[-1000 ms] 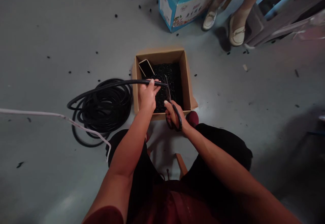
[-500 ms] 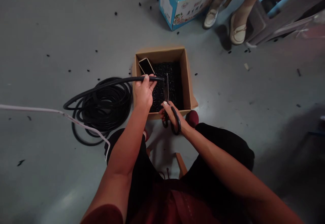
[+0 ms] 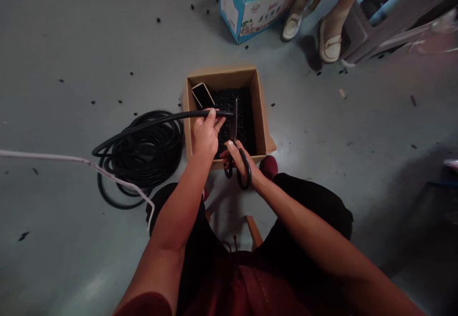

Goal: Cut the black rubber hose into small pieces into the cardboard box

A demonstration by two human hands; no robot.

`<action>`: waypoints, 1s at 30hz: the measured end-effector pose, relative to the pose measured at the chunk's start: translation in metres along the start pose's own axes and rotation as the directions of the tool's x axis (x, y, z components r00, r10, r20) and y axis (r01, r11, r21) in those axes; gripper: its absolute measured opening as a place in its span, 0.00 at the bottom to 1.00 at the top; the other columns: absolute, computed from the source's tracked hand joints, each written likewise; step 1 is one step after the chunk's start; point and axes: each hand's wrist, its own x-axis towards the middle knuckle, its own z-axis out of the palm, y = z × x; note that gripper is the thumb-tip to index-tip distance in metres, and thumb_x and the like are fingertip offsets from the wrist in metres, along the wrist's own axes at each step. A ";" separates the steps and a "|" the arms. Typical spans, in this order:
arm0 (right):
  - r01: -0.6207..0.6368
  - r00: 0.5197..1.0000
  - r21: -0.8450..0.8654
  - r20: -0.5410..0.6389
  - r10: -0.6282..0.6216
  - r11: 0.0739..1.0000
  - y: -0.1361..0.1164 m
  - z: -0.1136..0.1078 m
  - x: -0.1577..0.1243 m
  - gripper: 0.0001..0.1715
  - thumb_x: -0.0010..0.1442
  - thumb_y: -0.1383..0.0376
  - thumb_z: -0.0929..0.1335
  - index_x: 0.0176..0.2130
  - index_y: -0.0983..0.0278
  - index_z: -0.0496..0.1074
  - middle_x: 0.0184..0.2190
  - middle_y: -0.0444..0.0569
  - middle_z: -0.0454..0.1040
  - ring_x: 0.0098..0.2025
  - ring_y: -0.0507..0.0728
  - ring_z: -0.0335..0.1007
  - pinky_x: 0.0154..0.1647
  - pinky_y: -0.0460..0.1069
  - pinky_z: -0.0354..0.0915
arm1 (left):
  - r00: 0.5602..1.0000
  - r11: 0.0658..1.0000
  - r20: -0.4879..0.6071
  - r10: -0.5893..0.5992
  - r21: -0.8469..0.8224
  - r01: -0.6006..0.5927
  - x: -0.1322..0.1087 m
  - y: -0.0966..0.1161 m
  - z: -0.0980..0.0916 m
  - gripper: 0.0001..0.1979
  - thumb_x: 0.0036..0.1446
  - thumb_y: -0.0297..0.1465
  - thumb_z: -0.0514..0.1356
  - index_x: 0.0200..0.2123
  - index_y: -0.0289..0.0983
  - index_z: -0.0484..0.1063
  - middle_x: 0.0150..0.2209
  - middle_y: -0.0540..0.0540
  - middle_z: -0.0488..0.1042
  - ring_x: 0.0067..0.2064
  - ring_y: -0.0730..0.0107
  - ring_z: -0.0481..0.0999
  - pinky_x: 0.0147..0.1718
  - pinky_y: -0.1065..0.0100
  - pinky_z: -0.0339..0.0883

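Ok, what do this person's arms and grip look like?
Each grip is a bare hand: left hand, right hand. The left arm is bare below a dark red short sleeve; the right arm is bare as far as shown, any sleeve out of view.

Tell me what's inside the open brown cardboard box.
Inside the cardboard box are small black pieces, with a phone-like object near the far left corner. The left hand and scissors block part; anything under the pieces is hidden.
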 end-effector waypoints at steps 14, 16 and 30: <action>0.050 0.999 -0.071 -0.001 -0.050 0.996 -0.005 -0.006 0.001 0.29 0.63 0.39 0.67 0.44 0.59 0.64 0.33 0.42 0.72 0.30 0.50 0.71 0.30 0.47 0.68 | 1.000 1.000 0.010 -0.022 -0.004 0.022 -0.008 -0.004 0.004 0.08 0.62 0.26 0.67 0.35 0.38 0.68 0.40 0.48 0.78 0.54 0.65 0.81 0.62 0.57 0.72; 0.063 0.998 -0.086 0.007 -0.063 0.994 -0.005 -0.007 0.001 0.30 0.63 0.37 0.67 0.43 0.59 0.63 0.32 0.41 0.70 0.28 0.50 0.69 0.28 0.47 0.68 | 1.000 1.000 0.012 -0.027 -0.003 0.027 -0.009 -0.005 0.004 0.08 0.62 0.26 0.67 0.35 0.38 0.68 0.40 0.47 0.78 0.54 0.64 0.81 0.62 0.57 0.72; 0.084 0.996 -0.059 -0.022 -0.085 0.995 0.000 -0.008 0.003 0.33 0.59 0.33 0.66 0.36 0.57 0.57 0.23 0.35 0.59 0.20 0.48 0.54 0.20 0.46 0.55 | 1.000 0.999 0.021 -0.002 -0.041 0.003 -0.005 -0.009 0.000 0.09 0.61 0.26 0.68 0.34 0.38 0.69 0.36 0.50 0.76 0.48 0.69 0.81 0.60 0.59 0.73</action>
